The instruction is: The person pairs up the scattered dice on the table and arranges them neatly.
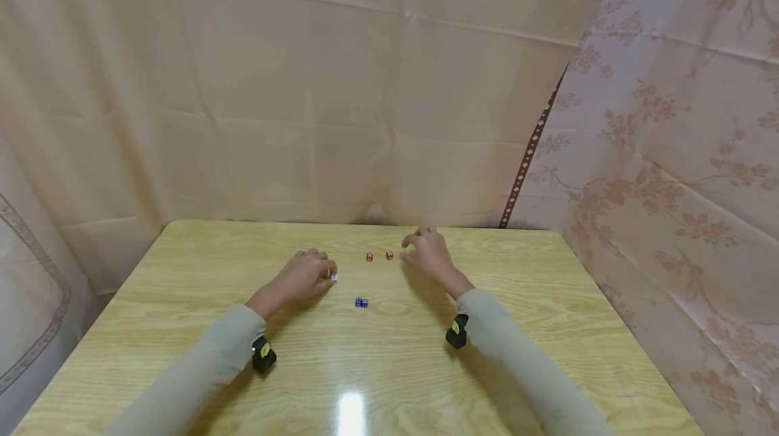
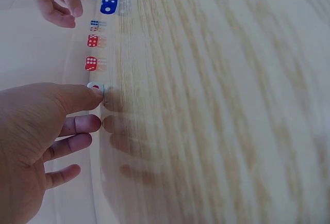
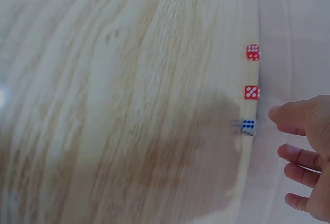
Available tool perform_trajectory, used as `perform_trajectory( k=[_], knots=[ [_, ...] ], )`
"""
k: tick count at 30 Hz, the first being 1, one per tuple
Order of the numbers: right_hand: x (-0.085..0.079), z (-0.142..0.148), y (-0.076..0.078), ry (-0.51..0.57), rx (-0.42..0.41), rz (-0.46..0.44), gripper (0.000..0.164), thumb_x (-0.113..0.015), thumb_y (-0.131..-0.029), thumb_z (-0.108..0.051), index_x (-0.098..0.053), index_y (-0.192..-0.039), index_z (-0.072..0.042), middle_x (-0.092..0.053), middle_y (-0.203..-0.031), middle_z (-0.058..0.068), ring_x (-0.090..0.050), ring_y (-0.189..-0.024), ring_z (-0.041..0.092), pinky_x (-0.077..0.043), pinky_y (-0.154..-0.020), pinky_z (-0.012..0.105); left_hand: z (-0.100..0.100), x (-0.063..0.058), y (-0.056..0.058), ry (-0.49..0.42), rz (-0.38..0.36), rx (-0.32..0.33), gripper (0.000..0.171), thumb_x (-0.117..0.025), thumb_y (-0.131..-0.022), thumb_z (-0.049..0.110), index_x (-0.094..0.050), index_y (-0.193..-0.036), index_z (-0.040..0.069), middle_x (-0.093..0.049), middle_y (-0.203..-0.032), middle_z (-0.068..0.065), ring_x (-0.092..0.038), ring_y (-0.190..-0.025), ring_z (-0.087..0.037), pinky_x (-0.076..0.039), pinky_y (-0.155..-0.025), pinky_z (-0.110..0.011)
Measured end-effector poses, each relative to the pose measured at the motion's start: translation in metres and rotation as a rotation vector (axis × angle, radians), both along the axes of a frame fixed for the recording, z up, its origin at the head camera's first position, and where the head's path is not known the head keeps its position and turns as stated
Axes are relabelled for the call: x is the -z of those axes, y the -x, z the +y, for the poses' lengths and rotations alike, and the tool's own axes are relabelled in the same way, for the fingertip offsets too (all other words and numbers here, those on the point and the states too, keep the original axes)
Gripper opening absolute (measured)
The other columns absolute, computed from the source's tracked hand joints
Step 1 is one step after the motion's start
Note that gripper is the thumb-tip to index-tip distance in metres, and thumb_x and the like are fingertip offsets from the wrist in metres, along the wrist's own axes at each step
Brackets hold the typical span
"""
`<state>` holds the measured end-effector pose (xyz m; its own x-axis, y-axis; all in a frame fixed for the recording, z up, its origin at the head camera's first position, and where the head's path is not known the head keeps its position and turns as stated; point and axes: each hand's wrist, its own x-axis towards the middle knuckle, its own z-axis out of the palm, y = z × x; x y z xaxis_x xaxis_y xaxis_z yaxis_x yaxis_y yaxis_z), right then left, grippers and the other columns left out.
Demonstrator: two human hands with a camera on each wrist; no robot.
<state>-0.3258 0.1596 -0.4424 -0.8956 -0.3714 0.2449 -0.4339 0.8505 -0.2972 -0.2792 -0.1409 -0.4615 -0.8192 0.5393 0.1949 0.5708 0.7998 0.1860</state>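
My left hand [image 1: 302,276] pinches a white die [image 1: 334,278] low over the table, left of the other dice. In the left wrist view its red pip shows beside the thumb; the index fingertip is hidden. My right hand [image 1: 431,255] hovers near a second white die, which shows blue pips [image 2: 94,26] in the left wrist view. In the right wrist view that white die [image 3: 248,127] sits on the table, apart from the loosely bent fingers. Between the hands stand two red dice, one [image 1: 369,257] left of the other [image 1: 389,255].
Two blue dice [image 1: 362,302] sit side by side, nearer to me than the red ones. The wooden table [image 1: 389,361] ends at a beige curtain [image 1: 292,98] behind, with a flowered curtain [image 1: 681,186] on the right. Each wrist wears a black camera [image 1: 457,332].
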Motion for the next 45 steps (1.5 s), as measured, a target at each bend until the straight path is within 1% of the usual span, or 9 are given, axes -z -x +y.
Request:
perform_trajectory(
  k=[6, 12, 15, 19, 23, 26, 30, 36, 45],
  knots=[
    [0.006, 0.000, 0.008, -0.033, 0.025, -0.020, 0.020, -0.077, -0.091, -0.023, -0.076, -0.105, -0.009, -0.065, -0.113, 0.015, -0.050, -0.105, 0.032, -0.046, -0.095, 0.055, -0.001, 0.002, 0.001, -0.009, 0.010, 0.007, 0.008, -0.075, -0.093, 0.024, -0.074, -0.096, 0.016, -0.063, -0.083, 0.006, -0.054, -0.083, -0.014, -0.049, -0.082, -0.045],
    [0.011, 0.002, 0.012, -0.032, 0.034, -0.060, 0.020, -0.075, -0.093, -0.024, -0.076, -0.106, -0.009, -0.063, -0.113, 0.015, -0.049, -0.108, 0.031, -0.045, -0.095, 0.053, -0.001, 0.002, 0.002, -0.002, 0.018, 0.010, 0.007, -0.075, -0.092, 0.023, -0.074, -0.094, 0.017, -0.063, -0.083, 0.006, -0.054, -0.082, -0.014, -0.049, -0.081, -0.046],
    [0.012, 0.002, 0.012, -0.031, 0.035, -0.071, 0.019, -0.075, -0.094, -0.024, -0.076, -0.106, -0.009, -0.062, -0.112, 0.015, -0.049, -0.108, 0.032, -0.044, -0.094, 0.053, 0.000, 0.000, 0.002, -0.003, -0.004, 0.006, 0.007, -0.075, -0.092, 0.023, -0.074, -0.095, 0.016, -0.064, -0.084, 0.005, -0.054, -0.083, -0.015, -0.049, -0.084, -0.047],
    [0.013, 0.001, 0.012, -0.034, 0.028, -0.064, 0.015, -0.075, -0.093, -0.022, -0.077, -0.102, -0.010, -0.063, -0.111, 0.014, -0.049, -0.105, 0.032, -0.045, -0.092, 0.053, 0.000, -0.001, 0.003, -0.002, -0.021, 0.009, 0.007, -0.074, -0.093, 0.023, -0.074, -0.096, 0.017, -0.064, -0.085, 0.006, -0.054, -0.084, -0.014, -0.049, -0.084, -0.047],
    [0.015, 0.000, 0.011, -0.025, 0.024, -0.047, 0.011, -0.075, -0.093, -0.020, -0.077, -0.098, -0.010, -0.063, -0.109, 0.014, -0.050, -0.103, 0.032, -0.045, -0.090, 0.053, -0.002, -0.001, 0.004, 0.003, -0.010, 0.019, 0.006, -0.075, -0.093, 0.024, -0.074, -0.095, 0.018, -0.064, -0.084, 0.007, -0.053, -0.083, -0.013, -0.048, -0.081, -0.043],
    [0.017, 0.000, 0.011, 0.000, 0.031, -0.047, 0.010, -0.076, -0.092, -0.019, -0.077, -0.097, -0.010, -0.064, -0.108, 0.015, -0.050, -0.104, 0.032, -0.045, -0.089, 0.052, -0.003, -0.001, 0.003, 0.002, -0.006, 0.030, 0.006, -0.075, -0.093, 0.024, -0.074, -0.095, 0.018, -0.064, -0.083, 0.007, -0.053, -0.082, -0.013, -0.047, -0.079, -0.041],
    [0.020, -0.001, 0.011, 0.050, 0.046, -0.059, 0.010, -0.076, -0.091, -0.018, -0.078, -0.096, -0.009, -0.065, -0.109, 0.015, -0.052, -0.105, 0.033, -0.044, -0.091, 0.051, -0.005, -0.002, 0.000, -0.005, -0.014, 0.031, 0.007, -0.075, -0.093, 0.023, -0.074, -0.095, 0.017, -0.063, -0.083, 0.006, -0.053, -0.083, -0.013, -0.047, -0.080, -0.042],
    [0.025, 0.000, 0.012, 0.155, 0.101, -0.114, 0.009, -0.075, -0.093, -0.017, -0.079, -0.098, -0.010, -0.065, -0.113, 0.013, -0.051, -0.108, 0.031, -0.042, -0.096, 0.049, -0.005, 0.000, 0.002, -0.024, -0.006, 0.024, 0.008, -0.076, -0.092, 0.024, -0.074, -0.095, 0.018, -0.062, -0.083, 0.006, -0.053, -0.083, -0.014, -0.046, -0.081, -0.042],
    [0.029, 0.002, 0.009, 0.234, 0.103, -0.120, 0.010, -0.075, -0.092, -0.017, -0.079, -0.099, -0.010, -0.066, -0.109, 0.012, -0.049, -0.104, 0.029, -0.040, -0.090, 0.044, -0.006, 0.002, 0.004, -0.030, -0.004, 0.033, 0.008, -0.076, -0.092, 0.024, -0.074, -0.095, 0.017, -0.064, -0.084, 0.005, -0.053, -0.082, -0.013, -0.047, -0.079, -0.042]
  ],
)
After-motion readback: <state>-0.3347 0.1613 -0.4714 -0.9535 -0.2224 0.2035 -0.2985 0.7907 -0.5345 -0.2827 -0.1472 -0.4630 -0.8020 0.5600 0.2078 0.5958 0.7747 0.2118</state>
